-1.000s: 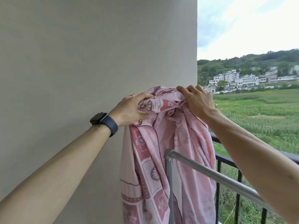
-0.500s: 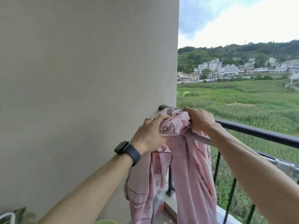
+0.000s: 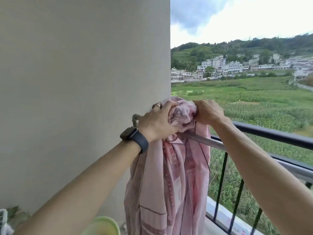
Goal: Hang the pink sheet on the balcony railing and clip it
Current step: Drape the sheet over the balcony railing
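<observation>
Both bare arms stretch forward, forearms converging from the lower corners. The left hand [image 3: 157,122] and right hand [image 3: 208,112] sit close together, backs toward the viewer. The fingers of each curl tightly into a bunch of the pink sheet [image 3: 179,116] gripped between them.

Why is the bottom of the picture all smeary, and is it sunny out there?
In the head view, the green round thing at the bottom edge is blurred, and the black railing goes streaky toward the lower right corner, while the pink sheet near the middle looks sharper. The same view shows soft cloudy daylight, no hard shadows on the wall, and a sky glaring almost white.
</observation>
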Action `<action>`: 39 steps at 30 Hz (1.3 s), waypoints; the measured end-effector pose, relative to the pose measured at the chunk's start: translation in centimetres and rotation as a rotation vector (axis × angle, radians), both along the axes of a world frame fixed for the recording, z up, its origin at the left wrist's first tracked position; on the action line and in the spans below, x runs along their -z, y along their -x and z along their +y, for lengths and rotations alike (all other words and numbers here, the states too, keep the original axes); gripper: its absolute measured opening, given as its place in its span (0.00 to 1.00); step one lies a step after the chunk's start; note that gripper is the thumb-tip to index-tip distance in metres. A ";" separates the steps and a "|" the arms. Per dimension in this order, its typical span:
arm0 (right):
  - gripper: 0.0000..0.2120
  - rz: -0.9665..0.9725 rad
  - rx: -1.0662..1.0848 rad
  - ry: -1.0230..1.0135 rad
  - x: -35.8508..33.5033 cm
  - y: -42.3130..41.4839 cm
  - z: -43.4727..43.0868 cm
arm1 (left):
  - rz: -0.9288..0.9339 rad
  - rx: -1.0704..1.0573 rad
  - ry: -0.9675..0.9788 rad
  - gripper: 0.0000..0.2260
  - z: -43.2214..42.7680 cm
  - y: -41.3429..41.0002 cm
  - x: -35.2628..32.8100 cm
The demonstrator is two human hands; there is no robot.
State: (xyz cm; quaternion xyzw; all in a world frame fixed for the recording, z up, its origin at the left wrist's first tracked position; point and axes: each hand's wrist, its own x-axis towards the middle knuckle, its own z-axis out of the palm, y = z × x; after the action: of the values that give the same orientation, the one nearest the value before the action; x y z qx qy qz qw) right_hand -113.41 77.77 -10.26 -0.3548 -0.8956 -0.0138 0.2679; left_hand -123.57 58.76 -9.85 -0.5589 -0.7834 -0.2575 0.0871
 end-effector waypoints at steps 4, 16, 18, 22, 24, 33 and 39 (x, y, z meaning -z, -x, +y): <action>0.23 -0.137 -0.173 0.321 3.7 -4.1 -0.6 | -0.253 0.090 0.233 0.41 1.1 0.5 9.2; 0.36 0.046 0.061 -0.026 10.3 -3.1 -5.9 | -0.893 0.027 -0.206 0.30 2.7 6.1 13.2; 0.36 0.084 0.129 -0.035 10.5 -2.2 -6.5 | -0.992 -0.057 -0.128 0.28 3.1 7.7 13.7; 0.36 0.057 0.204 -0.008 10.5 1.5 -7.1 | -0.884 0.092 0.155 0.26 3.5 10.6 14.6; 0.31 0.049 0.271 -0.007 10.3 3.4 -7.0 | -0.903 0.184 0.086 0.15 4.3 12.2 13.8; 0.14 0.270 0.445 -0.226 11.2 6.0 -5.4 | -1.213 0.367 -0.247 0.06 7.6 21.8 9.1; 0.13 0.370 0.644 -0.175 7.3 4.1 -4.3 | -1.253 0.246 -0.685 0.04 10.2 27.6 1.9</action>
State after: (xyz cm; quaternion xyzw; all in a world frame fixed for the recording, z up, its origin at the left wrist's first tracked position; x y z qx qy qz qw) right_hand -117.49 73.45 -17.54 -0.5905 -0.6701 -0.1093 0.4363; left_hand -151.15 68.98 -11.72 -0.3318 -0.4929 -0.7684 -0.2377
